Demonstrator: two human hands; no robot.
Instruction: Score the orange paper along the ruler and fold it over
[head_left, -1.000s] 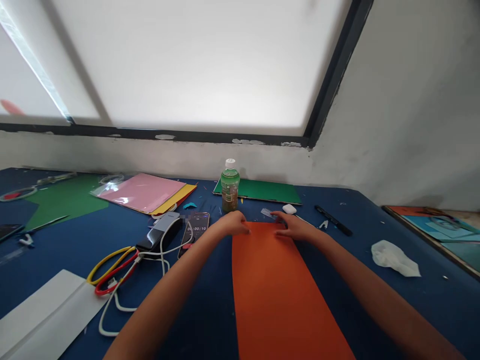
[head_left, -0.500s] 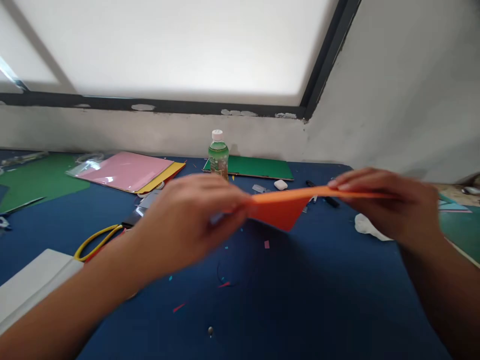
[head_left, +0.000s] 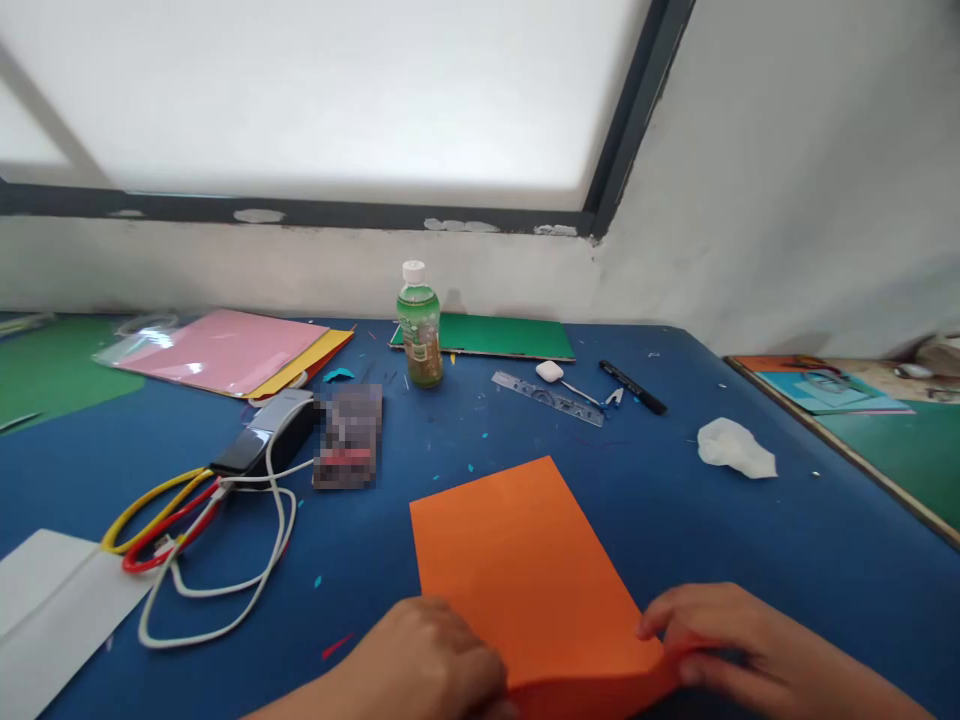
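A sheet of orange paper [head_left: 521, 560] lies on the blue table, its near edge bent up. At the lower middle, my left hand [head_left: 431, 665] is closed on the near left part of the sheet; its fingertips are partly hidden. The near right corner is pinched between the thumb and fingers of my right hand [head_left: 727, 640]. Below the hands, the lower part of the paper runs out of view.
Beyond the paper are a ruler [head_left: 547, 398], a black marker [head_left: 632, 387], a white earphone case [head_left: 550, 371] and a drink bottle [head_left: 420, 330]. A white cable [head_left: 225, 592] coils at left by a black power bank [head_left: 262, 440]. Crumpled tissue [head_left: 735, 447] lies right.
The orange paper has come down from a raised, nearly edge-on position to lie on the table. Both hands have moved down and nearer, still gripping it.
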